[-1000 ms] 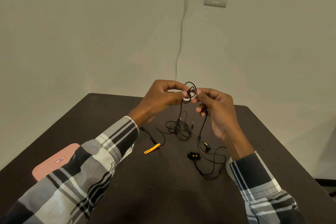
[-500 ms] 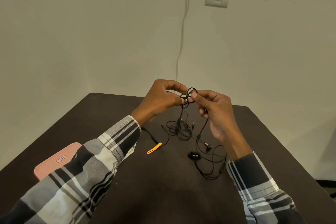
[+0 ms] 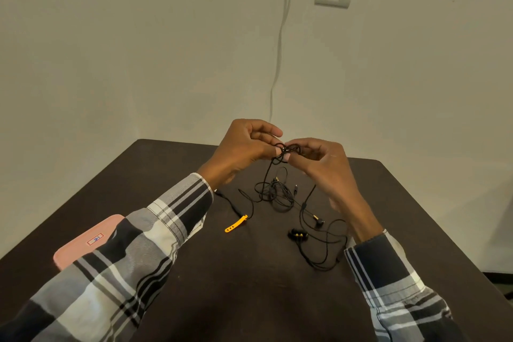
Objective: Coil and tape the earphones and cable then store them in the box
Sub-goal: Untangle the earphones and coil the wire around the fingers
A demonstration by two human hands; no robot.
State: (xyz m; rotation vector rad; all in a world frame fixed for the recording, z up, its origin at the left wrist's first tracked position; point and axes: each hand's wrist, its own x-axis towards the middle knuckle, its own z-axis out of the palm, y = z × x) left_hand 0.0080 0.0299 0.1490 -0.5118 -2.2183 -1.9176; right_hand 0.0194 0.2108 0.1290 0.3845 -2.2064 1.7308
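Limp, light earphones (image 3: 286, 150) pinched between left hand (image 3: 244, 147) and right hand (image 3: 323, 164); best gripped at the loops.

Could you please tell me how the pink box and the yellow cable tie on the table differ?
The pink box is broad and flat; the yellow cable tie is a thin strip. The box lies partly hidden under the left sleeve; the tie lies in full view, attached to a black cable. Both rest on the dark table.
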